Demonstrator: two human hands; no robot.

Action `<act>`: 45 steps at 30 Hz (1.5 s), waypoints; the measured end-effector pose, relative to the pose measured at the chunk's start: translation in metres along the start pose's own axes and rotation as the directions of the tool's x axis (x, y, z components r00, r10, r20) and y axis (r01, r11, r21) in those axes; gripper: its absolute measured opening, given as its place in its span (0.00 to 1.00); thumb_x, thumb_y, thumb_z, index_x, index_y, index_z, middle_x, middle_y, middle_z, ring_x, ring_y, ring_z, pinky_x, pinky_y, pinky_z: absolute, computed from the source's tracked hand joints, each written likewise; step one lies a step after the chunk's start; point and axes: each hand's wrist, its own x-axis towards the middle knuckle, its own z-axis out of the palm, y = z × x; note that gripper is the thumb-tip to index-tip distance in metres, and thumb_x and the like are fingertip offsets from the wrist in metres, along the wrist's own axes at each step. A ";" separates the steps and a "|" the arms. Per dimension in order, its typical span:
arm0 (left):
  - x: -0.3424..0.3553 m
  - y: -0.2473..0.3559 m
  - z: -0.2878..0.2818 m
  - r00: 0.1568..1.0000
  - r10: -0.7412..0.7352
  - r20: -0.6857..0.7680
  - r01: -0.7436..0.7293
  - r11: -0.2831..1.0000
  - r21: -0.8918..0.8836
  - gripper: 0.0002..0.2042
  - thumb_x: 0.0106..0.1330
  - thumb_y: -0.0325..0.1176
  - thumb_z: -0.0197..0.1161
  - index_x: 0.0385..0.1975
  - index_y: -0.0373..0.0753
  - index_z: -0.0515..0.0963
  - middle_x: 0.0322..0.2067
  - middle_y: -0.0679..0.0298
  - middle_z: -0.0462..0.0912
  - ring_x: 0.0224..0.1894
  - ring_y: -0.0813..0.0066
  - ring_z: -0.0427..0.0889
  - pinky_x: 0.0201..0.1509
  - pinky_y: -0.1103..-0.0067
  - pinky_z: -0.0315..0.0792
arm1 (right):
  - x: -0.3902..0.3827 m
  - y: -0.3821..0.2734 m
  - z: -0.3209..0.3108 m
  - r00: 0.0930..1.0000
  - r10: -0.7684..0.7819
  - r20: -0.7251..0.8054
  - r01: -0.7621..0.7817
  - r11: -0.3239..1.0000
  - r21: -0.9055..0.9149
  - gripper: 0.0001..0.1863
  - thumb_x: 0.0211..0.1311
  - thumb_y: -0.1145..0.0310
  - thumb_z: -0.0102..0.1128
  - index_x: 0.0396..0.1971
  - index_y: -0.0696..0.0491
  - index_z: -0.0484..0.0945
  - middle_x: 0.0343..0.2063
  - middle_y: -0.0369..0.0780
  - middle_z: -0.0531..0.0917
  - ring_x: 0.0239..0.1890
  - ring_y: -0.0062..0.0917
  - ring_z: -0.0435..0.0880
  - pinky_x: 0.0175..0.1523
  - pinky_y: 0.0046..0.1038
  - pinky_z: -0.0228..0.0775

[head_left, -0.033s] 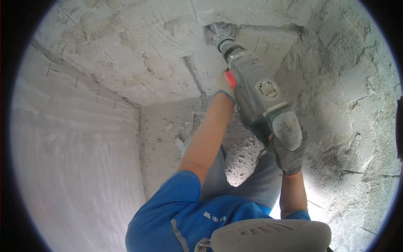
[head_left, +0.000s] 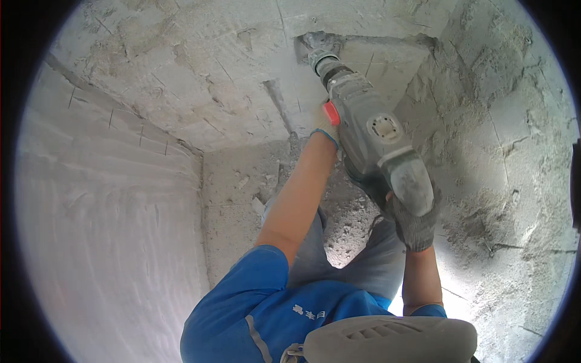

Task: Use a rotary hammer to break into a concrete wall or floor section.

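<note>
A dusty grey-green rotary hammer (head_left: 369, 130) with a red knob on its left side slants across the middle. Its front end reaches a rough recess (head_left: 321, 41) chipped into the wall; the tip itself is lost in the dusty rubble there. My left hand (head_left: 328, 126), in a light glove with a blue cuff, is at the tool's front left side, its fingers hidden by the body. Wrapped round the rear grip is my right hand (head_left: 414, 228) in a grey knit glove, partly covered by the tool's back end.
A chiselled groove (head_left: 387, 41) runs right from the recess, and a shorter slot (head_left: 278, 109) lies lower left. Smoother wall (head_left: 115, 224) stands on the left, rough wall (head_left: 502, 157) on the right. Broken rubble (head_left: 348, 227) covers the floor between my legs.
The rear of the rotary hammer and my right hand have shifted very slightly left. The front end stays at the recess, and my left arm looks unchanged.
</note>
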 end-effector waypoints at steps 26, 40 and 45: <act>-0.031 0.011 0.027 0.987 0.138 -0.086 -0.057 0.789 0.611 0.20 0.64 0.43 0.52 0.45 0.31 0.73 0.39 0.52 0.79 0.38 0.61 0.80 0.39 0.68 0.74 | 0.022 0.014 -0.019 0.963 0.253 0.098 -0.263 0.787 0.558 0.16 0.50 0.70 0.65 0.40 0.57 0.76 0.32 0.38 0.82 0.34 0.21 0.80 0.41 0.23 0.72; 0.017 0.003 -0.021 0.993 0.105 0.061 -0.116 0.965 0.237 0.14 0.66 0.32 0.46 0.47 0.33 0.72 0.43 0.54 0.78 0.44 0.65 0.79 0.46 0.70 0.73 | 0.006 0.000 0.006 0.996 0.009 0.085 0.003 0.989 -0.147 0.31 0.45 0.65 0.68 0.52 0.55 0.70 0.45 0.46 0.78 0.46 0.34 0.79 0.51 0.33 0.71; 0.004 0.006 -0.014 0.973 -0.074 0.220 0.072 0.997 0.019 0.14 0.66 0.32 0.45 0.46 0.33 0.72 0.44 0.56 0.79 0.48 0.67 0.77 0.50 0.69 0.72 | -0.004 0.017 0.008 0.997 -0.081 0.017 0.082 0.992 -0.098 0.17 0.51 0.72 0.63 0.43 0.58 0.74 0.31 0.40 0.82 0.36 0.22 0.81 0.42 0.27 0.71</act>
